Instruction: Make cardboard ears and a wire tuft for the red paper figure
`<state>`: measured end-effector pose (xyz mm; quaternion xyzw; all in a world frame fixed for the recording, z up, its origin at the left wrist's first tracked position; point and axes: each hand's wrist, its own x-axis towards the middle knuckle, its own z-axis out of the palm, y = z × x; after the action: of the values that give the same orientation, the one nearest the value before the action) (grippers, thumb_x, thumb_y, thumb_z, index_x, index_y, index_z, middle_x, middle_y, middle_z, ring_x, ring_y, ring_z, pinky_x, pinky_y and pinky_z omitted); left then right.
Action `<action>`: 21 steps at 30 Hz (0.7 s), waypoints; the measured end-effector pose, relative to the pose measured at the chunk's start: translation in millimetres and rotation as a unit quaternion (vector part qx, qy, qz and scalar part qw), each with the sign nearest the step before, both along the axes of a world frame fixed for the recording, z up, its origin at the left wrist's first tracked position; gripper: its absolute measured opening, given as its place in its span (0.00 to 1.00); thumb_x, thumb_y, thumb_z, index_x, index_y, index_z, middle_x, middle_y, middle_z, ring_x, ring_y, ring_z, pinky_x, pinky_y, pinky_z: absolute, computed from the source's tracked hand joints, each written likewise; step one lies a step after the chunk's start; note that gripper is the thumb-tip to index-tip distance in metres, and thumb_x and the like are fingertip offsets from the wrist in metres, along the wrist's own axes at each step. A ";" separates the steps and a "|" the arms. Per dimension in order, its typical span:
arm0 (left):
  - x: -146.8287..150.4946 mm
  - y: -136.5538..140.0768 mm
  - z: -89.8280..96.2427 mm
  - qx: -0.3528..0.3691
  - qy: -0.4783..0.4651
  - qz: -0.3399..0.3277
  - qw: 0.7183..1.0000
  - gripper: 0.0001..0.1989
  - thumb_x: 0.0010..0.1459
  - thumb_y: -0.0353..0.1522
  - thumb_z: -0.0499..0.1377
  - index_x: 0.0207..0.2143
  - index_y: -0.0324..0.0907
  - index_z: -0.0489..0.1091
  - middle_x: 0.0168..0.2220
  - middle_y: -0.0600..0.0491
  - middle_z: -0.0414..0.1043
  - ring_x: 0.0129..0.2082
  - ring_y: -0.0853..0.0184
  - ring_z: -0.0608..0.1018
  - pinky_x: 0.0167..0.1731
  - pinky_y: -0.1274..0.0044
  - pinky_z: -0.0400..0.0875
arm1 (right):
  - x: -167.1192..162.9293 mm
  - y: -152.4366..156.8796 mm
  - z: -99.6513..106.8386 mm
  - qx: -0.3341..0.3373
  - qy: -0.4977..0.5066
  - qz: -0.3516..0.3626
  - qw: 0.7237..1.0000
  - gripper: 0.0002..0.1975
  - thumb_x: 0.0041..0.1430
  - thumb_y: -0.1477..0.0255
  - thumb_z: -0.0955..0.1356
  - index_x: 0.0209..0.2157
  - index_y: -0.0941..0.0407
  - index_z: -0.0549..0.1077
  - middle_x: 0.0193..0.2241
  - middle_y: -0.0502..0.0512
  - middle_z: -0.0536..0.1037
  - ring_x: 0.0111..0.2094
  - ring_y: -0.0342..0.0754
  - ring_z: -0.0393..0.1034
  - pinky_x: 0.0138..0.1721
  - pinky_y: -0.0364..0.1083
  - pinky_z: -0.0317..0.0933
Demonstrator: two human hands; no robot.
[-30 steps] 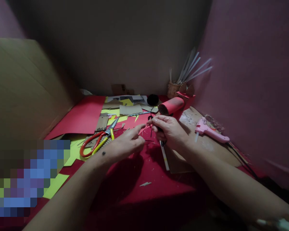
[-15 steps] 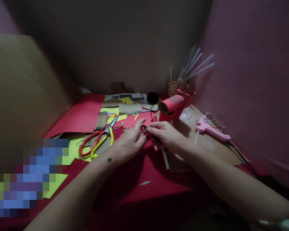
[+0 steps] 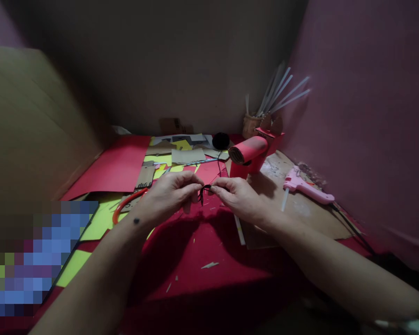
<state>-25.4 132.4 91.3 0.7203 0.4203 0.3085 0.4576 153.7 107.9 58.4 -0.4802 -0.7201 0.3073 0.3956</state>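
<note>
Between my two hands is a small looped bunch of black yarn (image 3: 204, 188), held above the red tabletop. My left hand (image 3: 172, 193) pinches its left side with thumb and fingertips. On the other side, my right hand (image 3: 235, 193) pinches it with thumb and index finger. From the bunch, a strand appears to run back toward a black yarn ball (image 3: 221, 141). My left hand and wrist partly cover the scissors (image 3: 127, 204), so mainly an orange-red handle shows. Just behind my right hand stands a red paper figure (image 3: 249, 156) with a rolled tube on its front.
A pink glue gun (image 3: 307, 186) lies on a cardboard sheet (image 3: 303, 218) at the right, its cord trailing rightward. Glue sticks (image 3: 282, 90) stand in a basket (image 3: 251, 126) behind. Red paper (image 3: 108, 167) and cardboard scraps (image 3: 187, 156) cover the left and back. A blurred-out screen (image 3: 56, 260) is at lower left.
My left hand has moved left and closed from spread fingers into a pinch on the yarn, now covering much of the scissors. The yarn bunch now stretches between both hands.
</note>
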 end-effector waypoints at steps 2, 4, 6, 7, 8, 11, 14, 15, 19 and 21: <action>-2.0 0.9 -0.5 0.055 0.029 0.028 0.998 0.07 0.54 0.29 0.59 0.23 0.39 0.72 0.16 0.55 0.69 0.12 0.74 0.68 0.13 0.85 0.59 | 0.4 0.7 -0.2 0.000 -0.011 -0.004 1.000 0.13 0.61 0.72 0.62 0.23 0.57 0.68 0.21 0.49 0.67 0.25 0.42 0.57 0.29 0.44 0.51; -3.6 0.8 0.4 0.098 0.045 0.052 0.993 0.08 0.53 0.30 0.61 0.22 0.39 0.72 0.17 0.54 0.70 0.14 0.74 0.70 0.16 0.85 0.61 | 0.7 1.6 -0.9 0.000 -0.018 -0.006 1.000 0.13 0.60 0.72 0.62 0.22 0.57 0.68 0.21 0.49 0.67 0.24 0.42 0.57 0.28 0.44 0.50; -4.2 0.0 2.3 0.107 0.031 0.077 0.991 0.08 0.52 0.29 0.62 0.21 0.39 0.72 0.16 0.54 0.69 0.15 0.74 0.70 0.16 0.85 0.61 | 0.8 2.0 -2.0 0.001 -0.024 -0.009 1.000 0.13 0.60 0.72 0.62 0.22 0.57 0.68 0.21 0.49 0.67 0.24 0.42 0.57 0.28 0.44 0.50; -4.1 -0.5 3.2 0.103 0.015 0.090 0.991 0.08 0.52 0.29 0.63 0.20 0.39 0.72 0.15 0.54 0.68 0.14 0.75 0.69 0.15 0.85 0.60 | 0.7 1.9 -2.5 0.004 -0.027 -0.011 1.000 0.13 0.60 0.72 0.63 0.22 0.57 0.68 0.20 0.49 0.67 0.24 0.42 0.57 0.28 0.44 0.50; -3.7 -1.1 4.0 0.092 -0.003 0.102 0.991 0.09 0.51 0.30 0.63 0.20 0.39 0.71 0.14 0.54 0.68 0.14 0.75 0.68 0.15 0.85 0.59 | 0.4 1.5 -2.8 0.008 -0.029 -0.010 0.999 0.13 0.60 0.72 0.63 0.22 0.57 0.67 0.20 0.49 0.67 0.24 0.42 0.57 0.28 0.44 0.50; -1.2 -2.7 4.9 0.042 -0.077 0.116 0.989 0.08 0.49 0.32 0.64 0.22 0.39 0.71 0.15 0.53 0.69 0.14 0.74 0.67 0.14 0.84 0.59 | -0.8 -1.1 -2.4 0.015 -0.045 -0.005 0.999 0.12 0.60 0.73 0.63 0.22 0.57 0.68 0.21 0.50 0.68 0.24 0.42 0.58 0.28 0.44 0.50; 2.2 -4.1 4.2 -0.033 -0.158 0.090 0.983 0.07 0.47 0.32 0.66 0.24 0.38 0.72 0.14 0.55 0.67 0.13 0.75 0.67 0.12 0.84 0.58 | -2.4 -4.6 -0.4 0.031 -0.081 -0.003 0.996 0.12 0.61 0.75 0.62 0.23 0.58 0.68 0.21 0.50 0.69 0.24 0.41 0.59 0.27 0.43 0.50; 3.3 -4.4 3.7 -0.064 -0.182 0.075 0.978 0.08 0.47 0.32 0.66 0.24 0.38 0.71 0.13 0.56 0.66 0.12 0.76 0.66 0.11 0.85 0.57 | -2.9 -5.5 0.1 0.040 -0.094 0.000 0.995 0.12 0.60 0.75 0.62 0.23 0.58 0.68 0.20 0.50 0.69 0.23 0.41 0.59 0.27 0.43 0.50; 5.6 -3.8 0.4 -0.149 -0.234 0.020 0.961 0.09 0.50 0.33 0.63 0.24 0.39 0.67 0.17 0.57 0.70 0.09 0.78 0.62 0.08 0.85 0.54 | -4.1 -7.4 -3.2 0.097 -0.146 0.013 0.984 0.11 0.60 0.77 0.62 0.24 0.59 0.68 0.21 0.50 0.69 0.23 0.41 0.60 0.27 0.42 0.51; 5.2 -2.2 -2.5 -0.149 -0.215 0.010 0.965 0.11 0.51 0.33 0.63 0.23 0.39 0.64 0.17 0.57 0.69 0.08 0.78 0.62 0.07 0.85 0.53 | -4.3 -7.8 -7.7 0.143 -0.195 0.023 0.970 0.10 0.61 0.78 0.61 0.27 0.59 0.69 0.24 0.52 0.71 0.24 0.41 0.61 0.27 0.42 0.52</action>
<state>-20.1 130.2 88.8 0.5563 0.3607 0.3946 0.6362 149.3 100.0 50.7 -0.4522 -0.8307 0.1106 0.3053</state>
